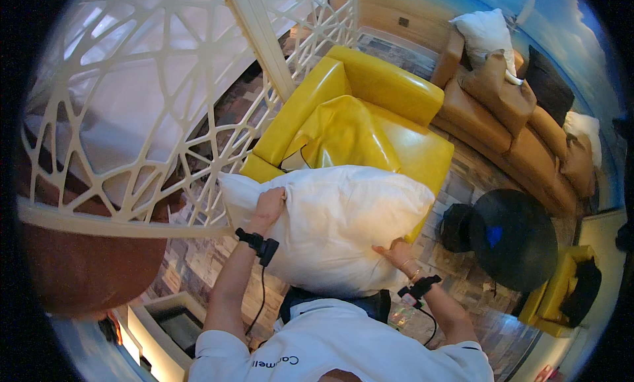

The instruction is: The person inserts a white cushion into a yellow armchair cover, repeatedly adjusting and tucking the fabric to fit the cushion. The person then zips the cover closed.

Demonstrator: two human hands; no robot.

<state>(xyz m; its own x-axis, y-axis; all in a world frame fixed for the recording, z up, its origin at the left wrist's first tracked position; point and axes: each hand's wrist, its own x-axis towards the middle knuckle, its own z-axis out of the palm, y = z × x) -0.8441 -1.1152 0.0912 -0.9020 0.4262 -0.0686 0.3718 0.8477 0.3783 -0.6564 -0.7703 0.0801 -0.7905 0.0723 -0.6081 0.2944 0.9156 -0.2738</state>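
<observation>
A plump white pillow [342, 223] is held out in front of my body. My left hand [271, 203] grips the cloth near its left side, fingers curled into a fist. At the lower right side, my right hand [396, 253] has hold of the pillow too, with the thumb on top and most fingers hidden. Just beyond stands a yellow leather armchair [413, 134], partly covered by the pillow. A yellow cushion [346, 129] leans in its corner, and a small white item [294, 160] shows beside that cushion.
A white lattice screen [168, 134] stands close on my left, with a white bed [119, 114] behind it. A brown sofa [500, 124] with several cushions curves along the right. A round black table [515, 240] and another yellow armchair [550, 297] stand to the right.
</observation>
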